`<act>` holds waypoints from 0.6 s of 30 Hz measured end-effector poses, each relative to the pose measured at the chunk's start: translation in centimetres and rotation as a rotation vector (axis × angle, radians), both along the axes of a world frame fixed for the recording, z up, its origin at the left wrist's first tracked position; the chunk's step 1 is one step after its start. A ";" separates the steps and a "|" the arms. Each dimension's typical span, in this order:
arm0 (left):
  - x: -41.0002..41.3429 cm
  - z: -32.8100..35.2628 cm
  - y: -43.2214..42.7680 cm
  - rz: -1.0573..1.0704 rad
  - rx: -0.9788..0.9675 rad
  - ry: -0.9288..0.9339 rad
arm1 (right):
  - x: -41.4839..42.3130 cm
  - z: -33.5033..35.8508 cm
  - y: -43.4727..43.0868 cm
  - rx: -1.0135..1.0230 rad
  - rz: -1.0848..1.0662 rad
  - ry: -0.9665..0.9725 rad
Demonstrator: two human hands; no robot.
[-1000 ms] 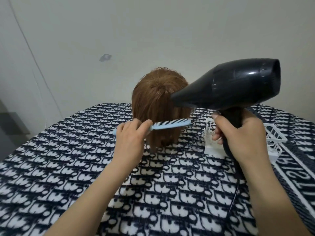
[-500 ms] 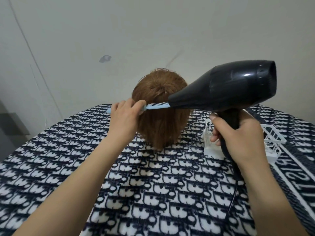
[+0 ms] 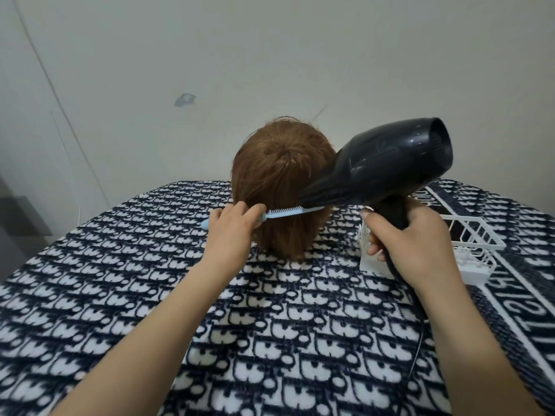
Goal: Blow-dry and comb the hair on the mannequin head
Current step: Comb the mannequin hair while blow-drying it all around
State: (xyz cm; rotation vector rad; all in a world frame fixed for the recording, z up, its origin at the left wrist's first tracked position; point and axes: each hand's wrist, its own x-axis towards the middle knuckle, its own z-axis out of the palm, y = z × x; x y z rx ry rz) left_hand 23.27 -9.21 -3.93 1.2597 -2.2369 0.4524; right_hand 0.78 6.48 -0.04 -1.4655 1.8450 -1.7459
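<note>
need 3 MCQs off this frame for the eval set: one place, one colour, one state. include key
1. Where is the white wire basket relative to the mannequin head?
A. On its left
B. On top of it
C. On its right, on the patterned cloth

2. What colour is the comb?
A. Pink
B. Light blue
C. Black

3. What is the right hand doing?
A. Gripping the handle of the black hair dryer
B. Lying flat on the cloth
C. Lifting the basket

Key:
1 C: the basket stands right of the head, partly behind the right hand.
2 B: the comb held by the left hand is light blue against the brown hair.
3 A: its fingers curl round the handle, with the nozzle aimed at the hair just above the comb.
</note>
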 end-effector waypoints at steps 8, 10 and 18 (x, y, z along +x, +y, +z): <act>0.3 -1.0 0.4 0.000 0.035 -0.003 | 0.1 -0.3 -0.3 0.018 -0.003 0.010; 0.3 -1.0 0.6 -0.007 0.025 0.002 | 0.1 -0.3 -0.3 0.018 -0.003 0.000; 0.3 -1.9 1.5 -0.011 0.007 0.008 | 0.1 -0.3 -0.3 0.034 -0.002 0.001</act>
